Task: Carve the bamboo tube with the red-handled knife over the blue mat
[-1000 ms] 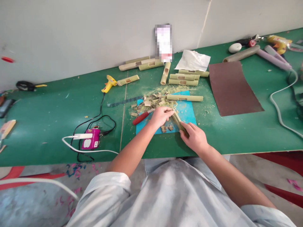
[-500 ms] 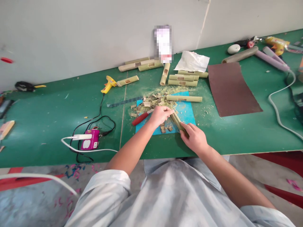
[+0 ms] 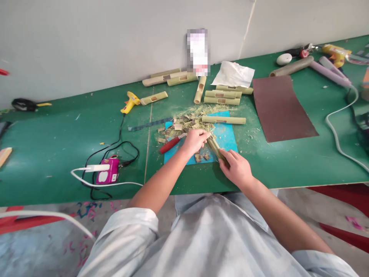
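A bamboo tube (image 3: 213, 145) lies slantwise over the blue mat (image 3: 232, 140), its near end toward me. My right hand (image 3: 235, 166) is closed around that near end. At the far end my left hand (image 3: 196, 141) is closed, thumb and fingers pinched at the tube's tip; anything small between them is hidden. Beside my left wrist rests a red-handled knife (image 3: 170, 144), its blade partly behind the hand. Another bamboo tube with a cut slot (image 3: 224, 120) lies just beyond. Bamboo chips and shavings (image 3: 188, 122) are heaped past my left hand.
More bamboo tubes (image 3: 221, 100) lie toward the wall, near a propped phone (image 3: 197, 52). A yellow glue gun (image 3: 132, 102) and purple power adapter (image 3: 108, 171) with cords are on the left. Brown sandpaper (image 3: 284, 109) lies on the right.
The view has shifted slightly, so the things on the table sit a little further left. Both hands keep their places on the bamboo tube.
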`<action>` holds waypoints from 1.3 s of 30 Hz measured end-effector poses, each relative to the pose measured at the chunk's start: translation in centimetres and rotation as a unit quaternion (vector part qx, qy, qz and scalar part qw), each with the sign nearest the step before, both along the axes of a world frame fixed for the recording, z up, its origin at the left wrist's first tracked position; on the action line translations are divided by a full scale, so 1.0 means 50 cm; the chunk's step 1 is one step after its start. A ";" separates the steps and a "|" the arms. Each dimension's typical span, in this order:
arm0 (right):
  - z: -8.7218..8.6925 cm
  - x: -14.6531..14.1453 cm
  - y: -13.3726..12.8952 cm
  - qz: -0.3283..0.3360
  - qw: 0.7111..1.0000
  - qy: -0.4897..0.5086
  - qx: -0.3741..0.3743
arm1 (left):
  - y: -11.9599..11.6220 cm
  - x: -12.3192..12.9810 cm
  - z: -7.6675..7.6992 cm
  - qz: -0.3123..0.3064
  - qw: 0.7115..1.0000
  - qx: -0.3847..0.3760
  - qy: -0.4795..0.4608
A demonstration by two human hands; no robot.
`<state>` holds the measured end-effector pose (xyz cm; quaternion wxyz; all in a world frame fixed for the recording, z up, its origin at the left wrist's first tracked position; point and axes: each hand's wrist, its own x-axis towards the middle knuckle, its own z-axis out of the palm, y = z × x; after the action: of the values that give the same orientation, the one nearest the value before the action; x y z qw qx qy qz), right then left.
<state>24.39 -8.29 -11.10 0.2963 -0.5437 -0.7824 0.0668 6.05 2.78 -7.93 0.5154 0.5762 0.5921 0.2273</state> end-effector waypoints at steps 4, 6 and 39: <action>0.001 -0.001 0.001 0.001 1.000 0.001 0.003 | 0.000 0.000 0.000 -0.014 1.000 -0.011 -0.010; 0.001 -0.001 0.002 0.000 1.000 0.002 0.000 | -0.002 0.001 0.000 -0.004 1.000 -0.005 -0.007; -0.002 0.002 0.003 0.003 1.000 0.008 -0.022 | 0.001 0.006 -0.011 0.045 0.997 0.065 0.013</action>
<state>24.50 -8.16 -11.18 0.2903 -0.5477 -0.7796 0.0894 6.36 2.84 -8.46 0.4586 0.5845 0.6075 0.2810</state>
